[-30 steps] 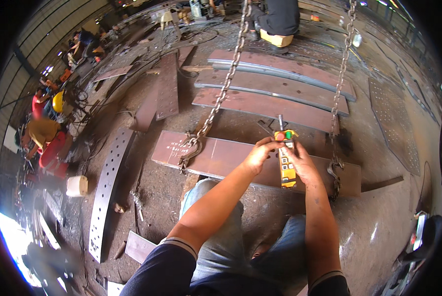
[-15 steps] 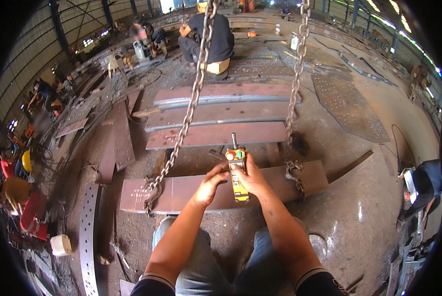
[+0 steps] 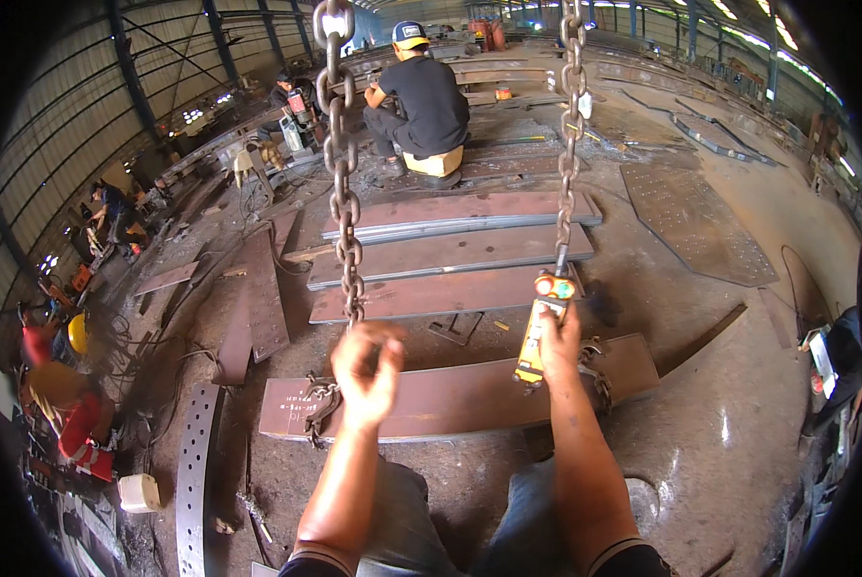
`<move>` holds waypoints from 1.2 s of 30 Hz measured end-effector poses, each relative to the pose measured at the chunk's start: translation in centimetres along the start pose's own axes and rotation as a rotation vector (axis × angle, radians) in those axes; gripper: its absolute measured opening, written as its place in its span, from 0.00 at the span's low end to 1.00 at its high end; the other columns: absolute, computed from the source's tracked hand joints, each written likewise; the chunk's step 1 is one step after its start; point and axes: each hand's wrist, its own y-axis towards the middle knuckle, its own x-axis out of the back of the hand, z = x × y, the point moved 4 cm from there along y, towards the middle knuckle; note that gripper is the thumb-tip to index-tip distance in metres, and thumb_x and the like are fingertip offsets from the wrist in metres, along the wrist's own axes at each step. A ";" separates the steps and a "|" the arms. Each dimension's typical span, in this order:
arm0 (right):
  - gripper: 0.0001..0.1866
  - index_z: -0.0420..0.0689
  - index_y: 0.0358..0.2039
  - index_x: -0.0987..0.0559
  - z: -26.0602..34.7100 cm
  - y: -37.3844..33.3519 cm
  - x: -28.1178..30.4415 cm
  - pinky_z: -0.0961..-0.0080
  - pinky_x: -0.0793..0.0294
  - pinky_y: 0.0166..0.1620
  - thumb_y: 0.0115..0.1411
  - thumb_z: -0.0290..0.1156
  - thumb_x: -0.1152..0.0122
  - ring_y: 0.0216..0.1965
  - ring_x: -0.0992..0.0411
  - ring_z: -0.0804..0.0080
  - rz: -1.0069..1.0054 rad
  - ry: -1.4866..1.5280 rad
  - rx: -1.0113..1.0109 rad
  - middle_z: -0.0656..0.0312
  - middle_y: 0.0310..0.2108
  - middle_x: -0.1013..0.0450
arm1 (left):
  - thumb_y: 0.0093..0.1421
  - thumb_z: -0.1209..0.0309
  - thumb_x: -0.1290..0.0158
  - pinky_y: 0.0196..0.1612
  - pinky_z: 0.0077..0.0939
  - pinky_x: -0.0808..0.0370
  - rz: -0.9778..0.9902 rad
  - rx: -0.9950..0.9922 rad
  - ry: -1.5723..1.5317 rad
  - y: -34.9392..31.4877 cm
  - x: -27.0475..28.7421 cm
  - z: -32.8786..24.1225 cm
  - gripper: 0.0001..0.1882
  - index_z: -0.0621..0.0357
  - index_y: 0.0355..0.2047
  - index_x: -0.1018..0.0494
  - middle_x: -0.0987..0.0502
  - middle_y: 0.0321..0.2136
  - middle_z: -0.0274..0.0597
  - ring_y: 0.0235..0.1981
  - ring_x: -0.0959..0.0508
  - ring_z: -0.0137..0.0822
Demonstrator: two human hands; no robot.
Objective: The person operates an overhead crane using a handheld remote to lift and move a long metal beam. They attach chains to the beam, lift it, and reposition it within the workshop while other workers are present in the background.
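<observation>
My right hand is closed round a yellow handheld crane remote control, its thumb on the front. A red knob, a green knob and a short dark stub top the remote. My left hand is raised with curled fingers at the left lifting chain, which runs down into it; the fingers partly hide the contact. A long, flat steel plate lies below my hands. One hook clamp grips its left end, and another clamp its right end, under the right lifting chain.
Stacked steel plates lie ahead. A person in dark clothes squats beyond them. A perforated steel strip and a white container are at left. Other people work on the left, and a studded plate lies at right.
My hands have moved apart: the left has left the remote's side for the left chain, the right has carried the remote rightward. The left chain now hangs more upright. My view has shifted.
</observation>
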 end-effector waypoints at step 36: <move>0.17 0.46 0.48 0.27 -4.8 0.8 4.1 0.77 0.30 0.42 0.65 0.42 0.38 0.37 0.31 0.80 -0.330 0.434 -0.296 0.69 0.37 0.30 | 0.70 0.70 0.48 0.23 0.18 0.43 -0.346 0.280 0.064 6.4 6.9 6.7 0.08 0.58 0.32 0.29 0.35 0.19 0.23 0.21 0.40 0.16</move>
